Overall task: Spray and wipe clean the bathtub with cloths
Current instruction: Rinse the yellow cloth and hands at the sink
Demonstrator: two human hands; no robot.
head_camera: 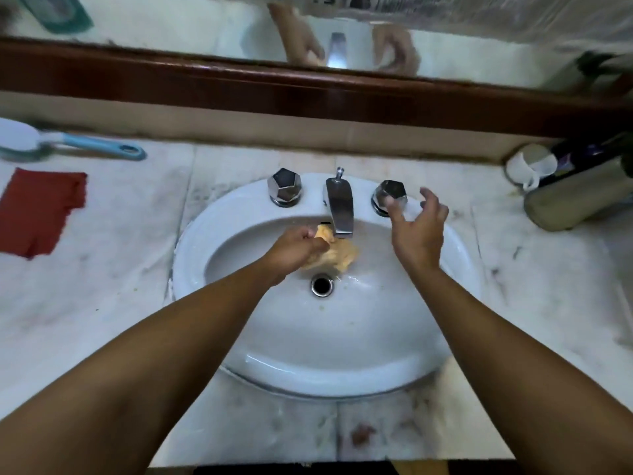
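Marble countertop, veined and worn; flat red cloth far left. Oval white porcelain sink: left hand grips wadded yellow cloth under chrome spout. Right hand empty, fingers spread, by faceted chrome knob; contact unclear.

Glossy white ceramic sink; shiny chrome metal spout; soft yellow cloth; veined marble counter.
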